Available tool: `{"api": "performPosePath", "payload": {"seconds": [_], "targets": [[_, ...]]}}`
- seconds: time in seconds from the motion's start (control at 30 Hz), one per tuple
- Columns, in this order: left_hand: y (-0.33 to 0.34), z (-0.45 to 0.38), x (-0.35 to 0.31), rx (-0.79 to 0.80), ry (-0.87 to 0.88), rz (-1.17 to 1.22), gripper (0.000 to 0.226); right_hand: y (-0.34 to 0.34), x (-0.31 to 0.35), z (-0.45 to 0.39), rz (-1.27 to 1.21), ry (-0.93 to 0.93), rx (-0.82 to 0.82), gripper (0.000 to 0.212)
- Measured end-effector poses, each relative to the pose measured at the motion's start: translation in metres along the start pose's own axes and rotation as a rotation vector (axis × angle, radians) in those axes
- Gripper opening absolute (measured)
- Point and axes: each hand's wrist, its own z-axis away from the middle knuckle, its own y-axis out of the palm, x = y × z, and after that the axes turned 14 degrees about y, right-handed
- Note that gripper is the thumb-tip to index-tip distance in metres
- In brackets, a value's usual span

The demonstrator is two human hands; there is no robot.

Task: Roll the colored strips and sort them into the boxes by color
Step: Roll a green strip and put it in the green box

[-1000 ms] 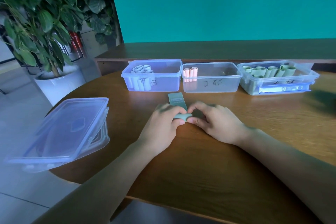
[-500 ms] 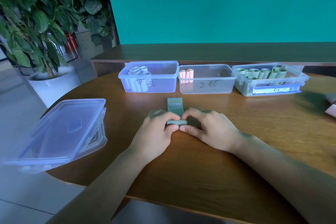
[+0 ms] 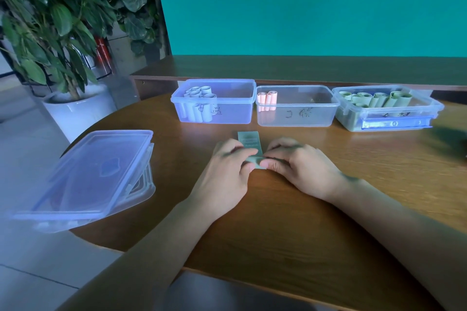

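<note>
Nearest, at the bottom of the frame, the front edge of the tabletop [image 3: 290,222] is seen, with both forearms reaching over it toward the centre. Just above the middle of the frame the left hand [image 3: 225,171] and right hand [image 3: 300,166] are brought together, fingertips almost touching, and both are pinched on the rolled near end of a green strip [image 3: 249,139]; the unrolled remainder lies flat on the wood beyond the fingers.

The strip is judged to be thin, light and limp, probably paper: easily creased, and likely to spring open if the pinch is eased. It is best held at the two ends of the roll, thumbs below and fingers above, so that the coil can be walked forward evenly.

Open wood is available ahead of the strip before the boxes are reached. At the left of the frame a lidded container [image 3: 86,177] overhangs the curved table edge and could be knocked off by a wide elbow.

Farther back, three open boxes stand in a row, close side by side: a blue-tinted box [image 3: 227,113] with pale rolls, a clear box [image 3: 316,116] with pink rolls, and a right box [image 3: 417,108] with green rolls, judged to be the destination. A raised ledge [image 3: 303,68] and a teal wall [image 3: 303,7] close off the far side; a potted plant [image 3: 63,33] stands at upper left.
</note>
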Motion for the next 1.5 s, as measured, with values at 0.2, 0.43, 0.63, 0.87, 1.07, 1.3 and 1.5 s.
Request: {"api": "performPosePath", "payload": {"seconds": [0.2, 0.43, 0.63, 0.87, 1.07, 1.3, 1.5], "targets": [[-0.001, -0.005, 0.005, -0.007, -0.037, 0.032, 0.022, 0.005, -0.001, -0.004, -0.008, 0.02, -0.036, 0.056], [0.003, -0.009, 0.008, -0.037, -0.054, -0.002, 0.027, 0.009, -0.006, -0.008, -0.105, -0.048, -0.061, 0.034], [0.004, -0.008, 0.008, -0.03, -0.091, 0.001, 0.03, 0.012, -0.007, -0.018, -0.099, -0.008, -0.04, 0.035], [0.008, -0.017, 0.013, -0.023, -0.114, -0.01, 0.033, 0.012, -0.007, -0.026, -0.056, 0.007, -0.061, 0.041], [0.012, -0.025, 0.02, -0.018, -0.151, 0.005, 0.034, 0.015, -0.01, -0.032, -0.083, -0.011, -0.078, 0.033], [0.011, -0.035, 0.025, -0.06, -0.09, 0.041, 0.029, 0.015, -0.01, -0.044, -0.034, 0.044, -0.036, 0.037], [0.017, -0.044, 0.037, -0.077, -0.075, 0.015, 0.019, 0.02, -0.012, -0.054, -0.053, 0.054, -0.077, 0.038]]}}
